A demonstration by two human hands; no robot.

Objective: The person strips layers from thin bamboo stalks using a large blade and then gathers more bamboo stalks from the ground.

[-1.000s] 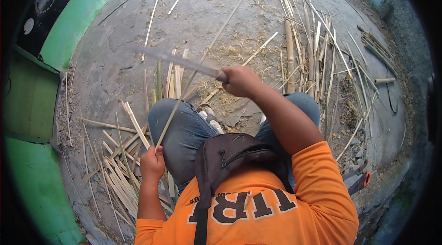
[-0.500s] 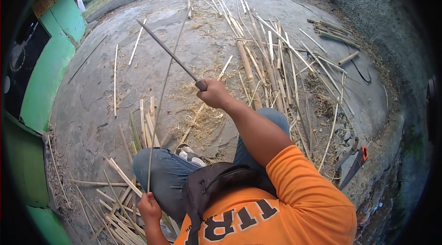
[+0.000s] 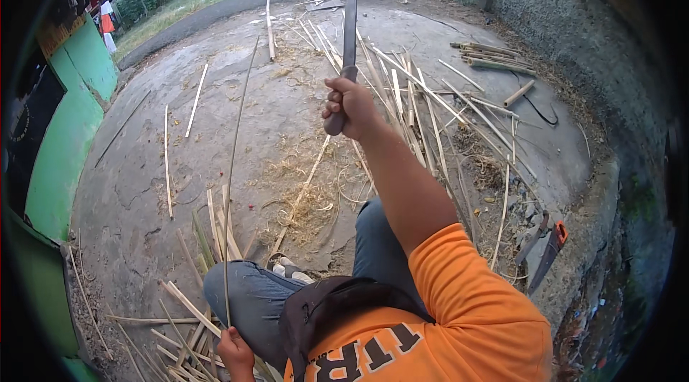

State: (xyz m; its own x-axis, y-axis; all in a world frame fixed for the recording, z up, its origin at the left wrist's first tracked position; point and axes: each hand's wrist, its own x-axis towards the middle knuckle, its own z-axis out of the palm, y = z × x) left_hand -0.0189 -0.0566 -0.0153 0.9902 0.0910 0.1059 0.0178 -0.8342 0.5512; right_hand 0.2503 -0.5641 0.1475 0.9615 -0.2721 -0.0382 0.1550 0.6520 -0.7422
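Note:
My right hand [image 3: 352,108] is raised over the ground with its fingers wrapped round the brown handle of a machete [image 3: 350,30]. The long dark blade points up and away, well apart from the strip in my other hand. Low at the left, beside my bent left knee, my left hand [image 3: 235,350] pinches the lower end of a long thin bamboo strip [image 3: 235,138]. This strip runs past the knee and stretches far forward over the concrete. Curly bamboo shavings [image 3: 312,199] lie on the ground between my legs and beyond.
Split bamboo strips [image 3: 416,102] lie spread ahead on the right; more strips [image 3: 190,353] are heaped at my left. Bamboo poles [image 3: 495,58] lie by the rough wall [image 3: 560,30]. A handsaw [image 3: 549,256] rests at the right. People sit beyond the far edge. A green wall [image 3: 57,152] borders the left.
My right hand has lifted the machete forward, its blade swinging from pointing left to nearly straight ahead. The strip in my left hand stands slightly more upright in view. The view has tilted up.

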